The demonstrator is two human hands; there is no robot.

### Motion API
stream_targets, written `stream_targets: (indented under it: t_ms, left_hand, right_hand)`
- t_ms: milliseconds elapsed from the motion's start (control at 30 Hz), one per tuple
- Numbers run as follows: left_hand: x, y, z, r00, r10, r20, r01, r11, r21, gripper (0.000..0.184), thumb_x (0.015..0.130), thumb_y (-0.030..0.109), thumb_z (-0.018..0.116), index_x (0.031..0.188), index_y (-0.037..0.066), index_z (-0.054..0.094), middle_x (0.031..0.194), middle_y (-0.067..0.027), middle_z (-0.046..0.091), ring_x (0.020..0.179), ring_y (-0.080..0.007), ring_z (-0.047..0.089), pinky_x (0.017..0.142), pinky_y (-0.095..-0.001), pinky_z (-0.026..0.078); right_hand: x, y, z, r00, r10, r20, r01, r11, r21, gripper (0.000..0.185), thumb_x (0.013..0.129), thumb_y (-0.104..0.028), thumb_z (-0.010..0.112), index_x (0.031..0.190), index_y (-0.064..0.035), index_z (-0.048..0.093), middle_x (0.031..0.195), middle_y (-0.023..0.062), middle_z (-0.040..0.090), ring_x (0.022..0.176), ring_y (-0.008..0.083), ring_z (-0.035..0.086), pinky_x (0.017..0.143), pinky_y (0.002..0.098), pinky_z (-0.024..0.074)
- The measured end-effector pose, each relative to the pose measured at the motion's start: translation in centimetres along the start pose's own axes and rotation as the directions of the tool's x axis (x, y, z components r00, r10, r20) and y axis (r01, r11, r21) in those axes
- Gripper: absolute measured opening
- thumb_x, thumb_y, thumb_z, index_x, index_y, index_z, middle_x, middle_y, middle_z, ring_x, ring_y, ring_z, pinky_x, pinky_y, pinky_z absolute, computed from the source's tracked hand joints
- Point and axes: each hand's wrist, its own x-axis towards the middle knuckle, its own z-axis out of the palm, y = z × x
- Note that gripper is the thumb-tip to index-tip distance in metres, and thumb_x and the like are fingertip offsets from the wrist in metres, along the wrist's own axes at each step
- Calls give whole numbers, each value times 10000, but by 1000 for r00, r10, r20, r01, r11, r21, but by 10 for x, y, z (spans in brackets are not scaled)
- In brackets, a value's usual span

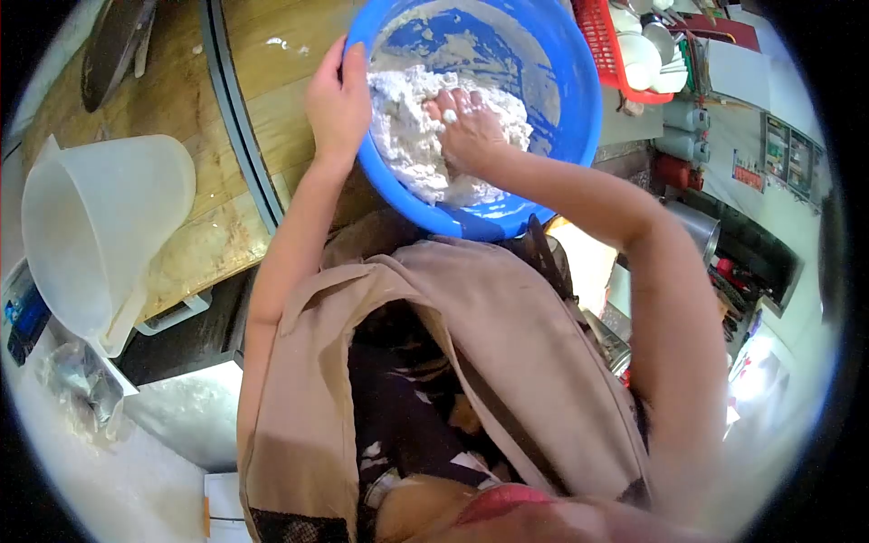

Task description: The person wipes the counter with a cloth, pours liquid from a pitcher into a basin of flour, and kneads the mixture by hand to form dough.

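"Dough is lying under and around the right hand, inside the blue bowl. What is that hand doing?"

"It is pressing into the lump with its fingers partly bending. I can't tell how far they are closing, or whether they are gripping any of it. White bits are sticking to them."

"And the left hand?"

"That one is curling around the bowl's rim and holding it, just left of the dough. White smears are coating the bowl's wall beyond the right hand."

"What is sitting around them?"

"A wooden table is stretching out left of the left hand, and a big white pitcher is sitting well to that side. Off to the right hand's right, a red basket is holding dishes. A tan apron is covering the person, nearer the body than both hands."
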Motion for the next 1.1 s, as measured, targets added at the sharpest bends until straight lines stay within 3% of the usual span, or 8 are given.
stream_targets:
  t_ms: [100, 167, 267, 367, 467, 667, 833, 1100]
  left_hand:
    - [45, -3, 12, 972, 185, 144, -201, 974, 106, 355, 871, 297, 464, 1015, -12, 564, 675, -81, 571, 628, -132, 483, 591, -285, 412]
    - [79, 3, 25, 912, 146, 382, -239, 949, 208, 396, 840, 360, 483, 1058, 43, 578, 915, -103, 634, 836, -154, 587, 746, -262, 431]
    - [89, 21, 29, 888, 66, 454, -241, 909, 339, 393, 843, 365, 483, 994, 23, 603, 852, -87, 637, 789, -133, 574, 727, -256, 433]
    - [82, -2, 12, 895, 3, 446, -135, 955, 265, 380, 871, 323, 446, 1003, -14, 564, 670, -108, 576, 646, -150, 511, 621, -297, 422]
    - [26, -8, -5, 979, -42, 199, 11, 988, 156, 398, 874, 328, 454, 1018, -26, 563, 771, -99, 609, 716, -149, 538, 694, -275, 429]
    - [3, 0, -3, 985, -160, 61, 162, 986, -29, 367, 871, 271, 503, 1075, -30, 552, 880, -51, 612, 779, -103, 524, 714, -226, 423]
    - [5, -3, 2, 981, -195, -11, 196, 980, 46, 349, 861, 241, 527, 1093, -19, 550, 856, -51, 618, 769, -88, 521, 704, -210, 420]
    - [2, 0, 0, 996, -93, 2, 92, 991, 95, 399, 849, 320, 522, 1064, -13, 566, 811, -62, 620, 732, -101, 525, 686, -229, 421]
  right_hand:
    - [19, -3, 3, 970, 232, 71, -236, 970, 54, 352, 702, -164, 512, 1014, -11, 571, 1121, 129, 469, 1023, 260, 465, 840, 389, 352]
    - [32, -2, -4, 943, 318, 95, -329, 934, 139, 331, 697, -161, 511, 978, -8, 592, 1116, 137, 473, 1047, 249, 446, 836, 383, 352]
    - [31, 14, -23, 895, 371, 247, -433, 852, 292, 355, 712, -265, 560, 947, -6, 628, 1163, 191, 466, 1131, 272, 399, 898, 395, 333]
    - [1, 74, -44, 961, -211, 176, -16, 595, 803, 578, 708, -558, 584, 1015, -70, 622, 1278, 123, 417, 1181, 296, 381, 1030, 394, 232]
    - [5, 104, -35, 878, 137, 458, -477, 209, 853, 585, 726, -540, 573, 1105, -95, 575, 1313, 79, 383, 1223, 270, 318, 1026, 387, 224]
    - [97, 136, 108, 969, 180, 167, -138, -161, 977, 644, 763, -576, 484, 1220, -121, 476, 1267, 48, 445, 1188, 244, 373, 957, 394, 307]
    - [117, 109, 13, 845, -30, 534, -534, 24, 845, 555, 804, -540, 439, 1216, -171, 486, 1291, 47, 414, 1189, 219, 371, 987, 407, 266]
    - [116, 86, 41, 872, -393, 291, 25, 629, 777, 593, 809, -535, 448, 1226, -114, 457, 1309, 157, 348, 1179, 326, 355, 1003, 438, 260]
